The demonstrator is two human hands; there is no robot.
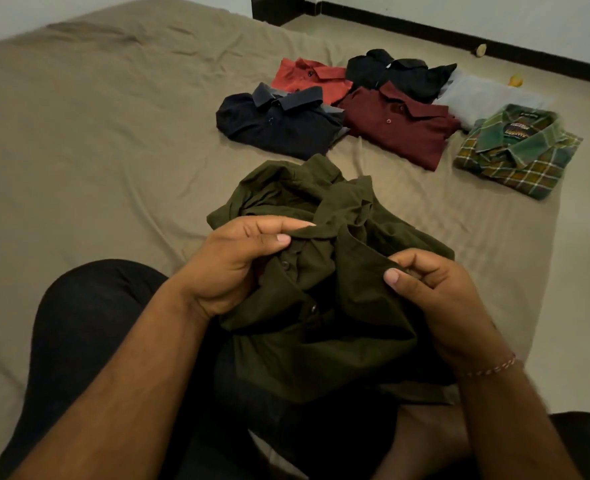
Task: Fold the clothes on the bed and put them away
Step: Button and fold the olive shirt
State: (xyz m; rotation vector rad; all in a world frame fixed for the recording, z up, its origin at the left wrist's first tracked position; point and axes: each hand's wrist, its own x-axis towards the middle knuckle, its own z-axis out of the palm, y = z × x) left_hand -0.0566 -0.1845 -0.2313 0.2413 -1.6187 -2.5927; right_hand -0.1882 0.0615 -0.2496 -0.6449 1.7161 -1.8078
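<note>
A crumpled dark olive shirt (321,299) lies bunched in front of me, partly on my lap and partly on the bed (96,133). My left hand (231,261) pinches its collar edge between thumb and fingers. My right hand (435,292) grips the other side of the collar area. Folded shirts lie further back on the bed: a navy one (276,126), an orange-red one (307,77), a maroon one (397,129), a black one (397,72), a grey one (484,102) and a green plaid one (515,154).
My dark-trousered legs (89,334) rest on the tan sheet. The bed's right edge meets a pale floor (584,237) with a black skirting board (460,32) along the wall. Two small yellowish objects (515,80) lie on the floor.
</note>
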